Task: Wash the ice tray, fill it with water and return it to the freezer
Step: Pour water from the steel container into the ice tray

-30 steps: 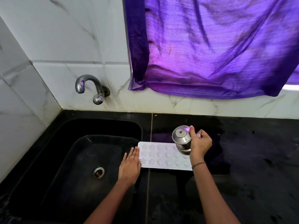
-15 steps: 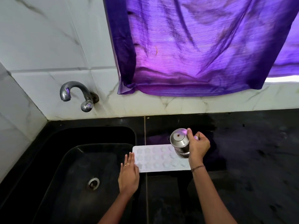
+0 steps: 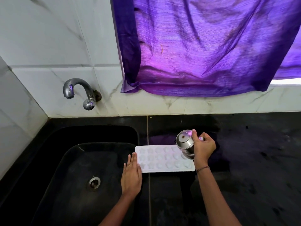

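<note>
A white ice tray [image 3: 162, 159] with star-shaped and round cells lies flat on the black counter [image 3: 252, 160], its left end reaching the sink's rim. My left hand [image 3: 131, 174] rests flat with straight fingers against the tray's left edge. My right hand [image 3: 203, 147] grips a small steel cup [image 3: 185, 143], tipped over with its base toward the camera, above the tray's right end. Whether water is running from the cup cannot be made out.
A black sink [image 3: 78, 168] with a steel drain [image 3: 94, 183] lies to the left. A steel tap [image 3: 78, 92] juts from the white tiled wall above it. A purple curtain [image 3: 203, 46] hangs over the back wall.
The tray, my left hand and the tipped cup hold the same arrangement; only my head has shifted, moving the scene in the frame.
</note>
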A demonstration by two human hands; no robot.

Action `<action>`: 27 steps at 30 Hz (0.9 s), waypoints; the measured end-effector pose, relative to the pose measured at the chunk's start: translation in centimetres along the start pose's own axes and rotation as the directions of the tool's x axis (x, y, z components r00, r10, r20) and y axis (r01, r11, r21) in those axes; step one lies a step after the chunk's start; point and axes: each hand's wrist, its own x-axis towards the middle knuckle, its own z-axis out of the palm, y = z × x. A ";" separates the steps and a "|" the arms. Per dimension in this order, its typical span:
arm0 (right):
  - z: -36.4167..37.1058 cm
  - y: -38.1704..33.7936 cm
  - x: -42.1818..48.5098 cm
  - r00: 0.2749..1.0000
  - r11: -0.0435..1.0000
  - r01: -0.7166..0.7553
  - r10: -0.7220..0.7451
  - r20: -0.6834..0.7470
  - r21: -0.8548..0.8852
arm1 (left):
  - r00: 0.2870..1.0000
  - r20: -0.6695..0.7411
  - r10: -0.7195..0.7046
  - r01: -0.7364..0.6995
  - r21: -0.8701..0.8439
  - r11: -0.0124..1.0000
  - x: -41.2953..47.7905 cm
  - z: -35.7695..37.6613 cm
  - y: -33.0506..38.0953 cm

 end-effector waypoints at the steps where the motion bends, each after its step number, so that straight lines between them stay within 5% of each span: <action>1: 0.1 0.0 0.0 1.000 1.000 0.015 -0.015 0.008 -0.006 | 1.000 -0.002 0.005 -0.005 0.009 1.000 0.0 0.0 0.0; 13: 0.9 -0.3 -0.7 0.982 0.985 0.168 -0.164 0.091 -0.045 | 0.999 0.048 0.017 -0.020 0.070 0.997 0.1 -0.4 -0.3; 27: 0.9 -0.4 -0.6 0.987 0.988 0.153 -0.150 0.064 -0.037 | 0.986 0.149 0.072 -0.090 0.119 0.989 0.2 -1.2 -0.5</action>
